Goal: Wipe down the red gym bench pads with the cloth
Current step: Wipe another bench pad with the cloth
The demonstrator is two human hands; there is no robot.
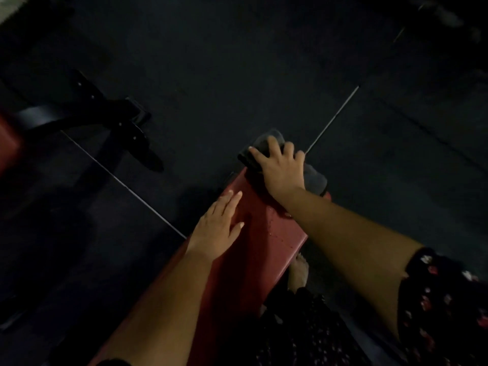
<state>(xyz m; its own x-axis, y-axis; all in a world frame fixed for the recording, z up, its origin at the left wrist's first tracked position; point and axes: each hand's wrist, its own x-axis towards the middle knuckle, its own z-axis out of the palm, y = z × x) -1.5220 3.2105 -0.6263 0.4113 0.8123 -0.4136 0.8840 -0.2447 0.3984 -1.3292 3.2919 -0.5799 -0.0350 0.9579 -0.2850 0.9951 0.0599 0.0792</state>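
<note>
Red is showing on two pads: the bench pad (264, 233) near us and a second pad (6, 146) at the left edge. We are gripping the one grey cloth (314, 178) with our right hand (280, 167), fingers curling over it at the bench pad's far end. Our left hand (216, 228) is lying flat and released on the bench pad.

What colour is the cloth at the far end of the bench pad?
Dark grey cloth, under the right hand; the head view shows it.
</note>
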